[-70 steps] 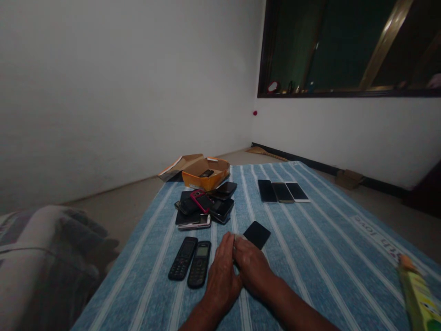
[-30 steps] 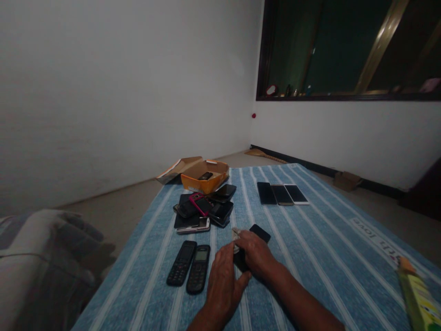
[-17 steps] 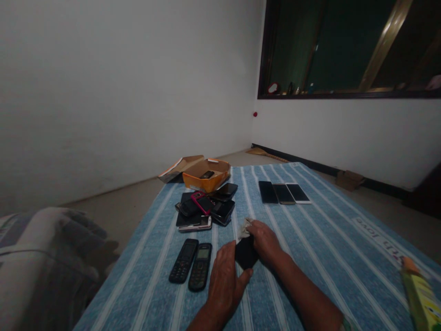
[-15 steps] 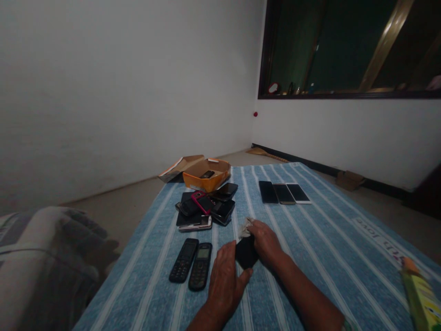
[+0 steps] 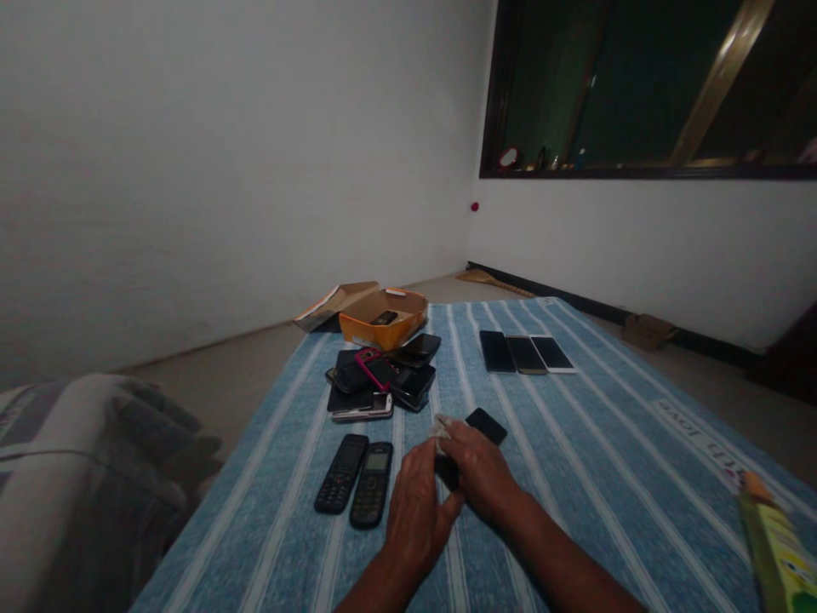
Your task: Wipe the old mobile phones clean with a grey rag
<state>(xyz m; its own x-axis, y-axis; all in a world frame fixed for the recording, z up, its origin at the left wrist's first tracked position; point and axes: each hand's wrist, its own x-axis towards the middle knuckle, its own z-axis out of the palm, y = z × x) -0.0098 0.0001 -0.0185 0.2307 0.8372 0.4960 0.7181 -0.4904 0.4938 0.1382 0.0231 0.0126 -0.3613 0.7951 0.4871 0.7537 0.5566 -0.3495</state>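
Observation:
A black smartphone [image 5: 486,426] lies slanted on the striped cloth in front of me, its middle hidden under my hands. My left hand [image 5: 416,502] steadies its near left edge, fingers on the far side and thumb on the near corner. Bunched in the fingers of my right hand [image 5: 482,470] is a crumpled whitish wiping cloth [image 5: 440,427], pressed on the phone's left part. Left of my hands, two keypad phones, one [image 5: 341,473] beside the other [image 5: 371,485], lie face up.
Beyond lies a heap of old phones [image 5: 383,379], by an open orange box [image 5: 383,330] holding a phone. Three smartphones [image 5: 527,353] lie in a row at the back right. A yellow-green bottle [image 5: 775,545] lies at the right edge. Grey fabric [image 5: 82,477] is at left.
My right hand with the wiping cloth has slid left across the phone, uncovering the phone's far right end. My left hand stays at the phone's left edge.

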